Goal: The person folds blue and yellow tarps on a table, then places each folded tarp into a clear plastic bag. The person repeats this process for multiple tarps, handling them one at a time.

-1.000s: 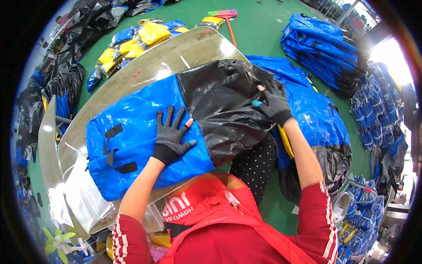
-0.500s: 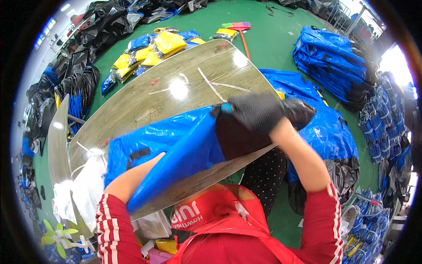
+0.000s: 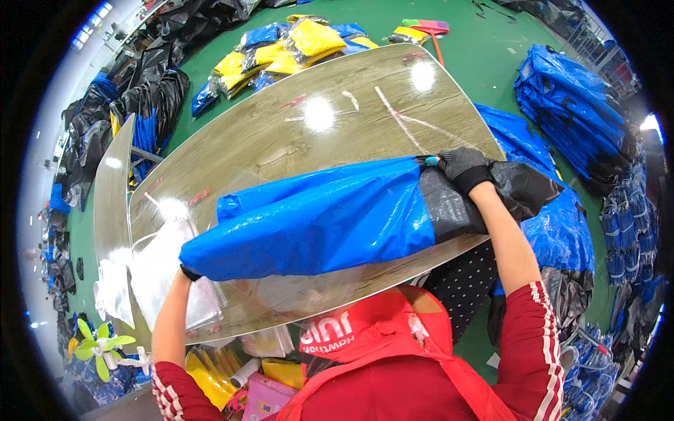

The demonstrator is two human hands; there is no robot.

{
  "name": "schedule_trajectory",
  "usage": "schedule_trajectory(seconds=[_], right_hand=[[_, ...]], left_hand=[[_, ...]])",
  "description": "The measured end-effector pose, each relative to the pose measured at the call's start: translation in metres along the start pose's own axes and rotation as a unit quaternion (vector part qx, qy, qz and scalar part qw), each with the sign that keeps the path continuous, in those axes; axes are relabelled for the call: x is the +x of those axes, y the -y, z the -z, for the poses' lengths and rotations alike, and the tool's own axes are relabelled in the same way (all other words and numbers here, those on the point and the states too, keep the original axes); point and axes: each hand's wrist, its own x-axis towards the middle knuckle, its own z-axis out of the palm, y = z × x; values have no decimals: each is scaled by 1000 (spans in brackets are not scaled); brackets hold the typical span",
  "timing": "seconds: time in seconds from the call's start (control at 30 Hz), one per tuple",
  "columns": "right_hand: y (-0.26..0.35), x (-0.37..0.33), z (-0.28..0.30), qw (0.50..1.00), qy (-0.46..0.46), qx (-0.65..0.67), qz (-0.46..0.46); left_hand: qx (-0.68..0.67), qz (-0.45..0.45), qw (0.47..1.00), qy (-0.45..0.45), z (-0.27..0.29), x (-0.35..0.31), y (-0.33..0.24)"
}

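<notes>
A glossy blue plastic sheet [image 3: 323,224] with a black end section [image 3: 449,210] lies folded lengthwise across the table [image 3: 260,140]. My right hand [image 3: 463,167], in a black dotted glove, is closed on the far edge of the black section; a small teal patch shows by its fingertips. Under the sheet's left end is my left hand [image 3: 189,273], also dark-gloved. Only a sliver at the wrist shows, and its fingers are covered by the blue plastic. The black end sticks out past my right wrist, beyond the table's right side.
Clear plastic bags [image 3: 165,274] lie on the table's left part. Packed yellow and blue bundles [image 3: 309,42] sit on the floor beyond. More blue sheeting [image 3: 562,231] and a tall blue stack [image 3: 572,105] stand right. A small green-bladed fan [image 3: 102,347] is lower left.
My left hand has shifted to the sheet's left end, and the blue part is now drawn out flatter. My right hand still grips the black section, farther right in view. The view has shifted.
</notes>
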Motion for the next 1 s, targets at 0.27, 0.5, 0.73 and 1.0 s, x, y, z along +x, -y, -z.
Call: schedule_trajectory(seconds=[0.27, 0.5, 0.73, 1.0], right_hand=[[5, 5, 3, 999, 10, -5, -52], [27, -22, 4, 992, -119, 33, 5], [34, -20, -28, 993, -113, 13, -24], [20, -85, 32, 939, -300, -7, 169]], left_hand=[[-98, -369, 890, -250, 2, -60, 140], [448, 26, 695, -562, 14, -23, 116], [712, -68, 520, -467, -93, 44, -6], [599, -261, 723, -224, -257, 213, -3]])
